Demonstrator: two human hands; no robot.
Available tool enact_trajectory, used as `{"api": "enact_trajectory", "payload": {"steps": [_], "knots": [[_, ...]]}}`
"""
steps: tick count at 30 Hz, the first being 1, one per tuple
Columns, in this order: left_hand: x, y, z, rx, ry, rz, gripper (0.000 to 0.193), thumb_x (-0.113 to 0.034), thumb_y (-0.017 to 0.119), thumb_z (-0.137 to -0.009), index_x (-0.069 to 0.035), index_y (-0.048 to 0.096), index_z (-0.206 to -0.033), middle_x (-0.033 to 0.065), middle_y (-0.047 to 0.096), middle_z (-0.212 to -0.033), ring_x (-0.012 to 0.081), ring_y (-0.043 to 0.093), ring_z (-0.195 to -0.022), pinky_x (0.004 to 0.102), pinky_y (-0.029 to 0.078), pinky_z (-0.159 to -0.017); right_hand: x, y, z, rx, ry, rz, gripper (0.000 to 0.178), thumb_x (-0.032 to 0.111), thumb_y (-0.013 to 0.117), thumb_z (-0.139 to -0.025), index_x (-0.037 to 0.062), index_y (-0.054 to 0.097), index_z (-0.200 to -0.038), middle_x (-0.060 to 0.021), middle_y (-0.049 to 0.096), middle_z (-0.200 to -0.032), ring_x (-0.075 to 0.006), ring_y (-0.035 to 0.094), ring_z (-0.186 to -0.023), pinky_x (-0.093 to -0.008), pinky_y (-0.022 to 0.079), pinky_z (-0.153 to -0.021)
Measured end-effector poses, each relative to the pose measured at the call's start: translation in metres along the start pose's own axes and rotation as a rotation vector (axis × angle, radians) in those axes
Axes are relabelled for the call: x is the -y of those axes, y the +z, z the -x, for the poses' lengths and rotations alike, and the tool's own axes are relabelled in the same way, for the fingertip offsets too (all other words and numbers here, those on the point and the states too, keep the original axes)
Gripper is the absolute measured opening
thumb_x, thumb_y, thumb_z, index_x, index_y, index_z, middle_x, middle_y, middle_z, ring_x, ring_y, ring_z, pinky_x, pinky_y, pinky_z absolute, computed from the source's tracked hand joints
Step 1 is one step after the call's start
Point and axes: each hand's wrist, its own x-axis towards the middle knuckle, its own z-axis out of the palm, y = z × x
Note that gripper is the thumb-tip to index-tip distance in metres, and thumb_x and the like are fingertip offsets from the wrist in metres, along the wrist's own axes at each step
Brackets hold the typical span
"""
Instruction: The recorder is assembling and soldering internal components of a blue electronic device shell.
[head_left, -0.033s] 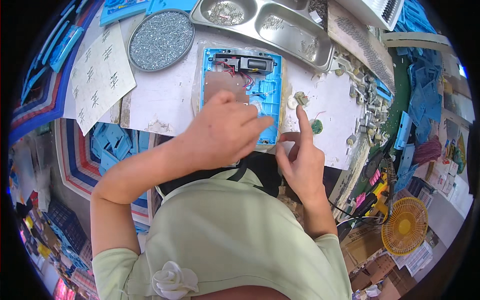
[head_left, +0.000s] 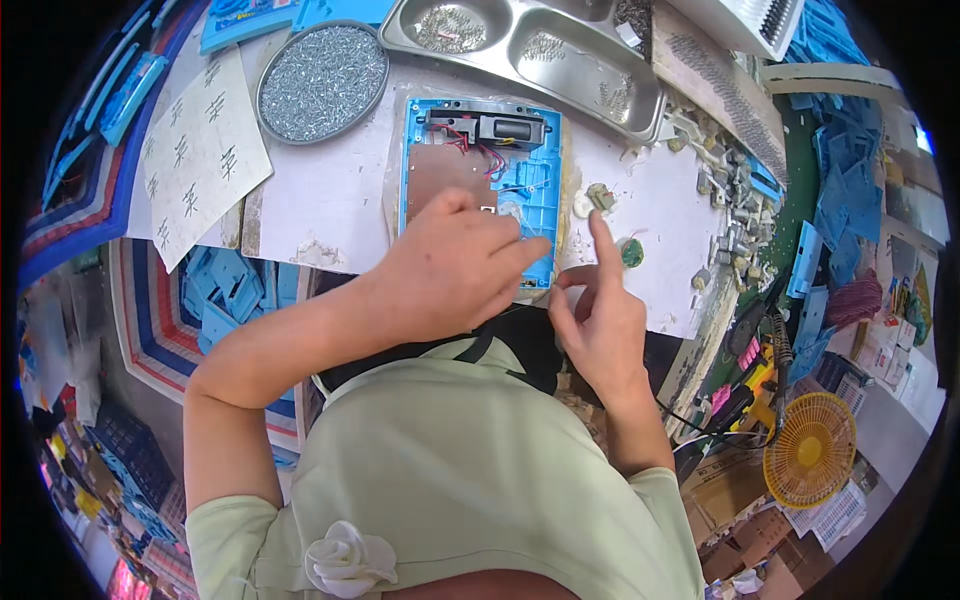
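A shallow blue plastic housing (head_left: 543,205) lies open on the worktable in front of me. Inside it are a brown board (head_left: 440,180), a black module (head_left: 505,130) at the far end, and thin red and purple wires (head_left: 492,158). My left hand (head_left: 462,262) is over its near part, fingers curled and closed; whatever they hold is hidden beneath them. At the near right corner of the housing is my right hand (head_left: 612,325), its thumb and a bent finger closed at the edge while the index finger points away. Past that fingertip sits a small greyish part (head_left: 600,196).
A round tray of screws (head_left: 322,82) and a steel compartment tray (head_left: 590,75) stand at the back. Characters mark a paper sheet (head_left: 205,165) at left. A green round piece (head_left: 631,252) and many small metal parts (head_left: 735,215) lie to the right. A yellow fan (head_left: 810,450) is lower right.
Both hands stay at the housing with almost the same pose. My right hand has shifted very slightly left, and the green round piece appears slightly nearer the housing.
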Motion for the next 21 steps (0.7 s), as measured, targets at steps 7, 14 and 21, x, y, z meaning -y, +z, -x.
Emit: {"api": "enact_trajectory", "payload": {"steps": [7, 14, 21], "knots": [[0.000, 0.021, -0.004, 0.010, 0.015, -0.086, 0.047, -0.021, 0.075, -0.079, -0.004, 0.066, -0.122, 0.0087, 0.063, -0.088, 0.0281, 0.062, -0.083, 0.0479, 0.043, -0.085, -0.011, 0.009, 0.004, 0.085, 0.065, 0.033, 0.083, 0.011, 0.065, -0.086, 0.0039, 0.024, -0.158, -0.0139, 0.070, -0.077, -0.0370, 0.068, -0.064, -0.0459, 0.055, -0.060], [0.001, 0.015, -0.007, 0.026, 0.121, -0.146, 0.041, -0.030, 0.076, -0.082, -0.013, 0.068, -0.118, 0.0029, 0.059, -0.084, 0.0209, 0.060, -0.078, 0.0415, 0.040, -0.079, 0.013, -0.035, 0.020, 0.250, -0.057, -0.301, 0.081, 0.011, 0.063, -0.086, 0.0084, 0.027, -0.158, -0.0103, 0.065, -0.074, -0.0281, 0.066, -0.061, -0.0392, 0.053, -0.060], [0.009, 0.019, 0.012, -0.111, 0.265, -0.144, 0.022, -0.018, 0.068, -0.078, -0.017, 0.071, -0.101, -0.0005, 0.058, -0.085, 0.0181, 0.061, -0.077, 0.0401, 0.043, -0.086, 0.007, -0.023, -0.010, -0.067, -0.372, 0.052, 0.038, 0.026, 0.073, -0.089, 0.0104, 0.070, -0.123, -0.0093, 0.070, -0.090, -0.0301, 0.064, -0.078, -0.0380, 0.051, -0.068]]}}
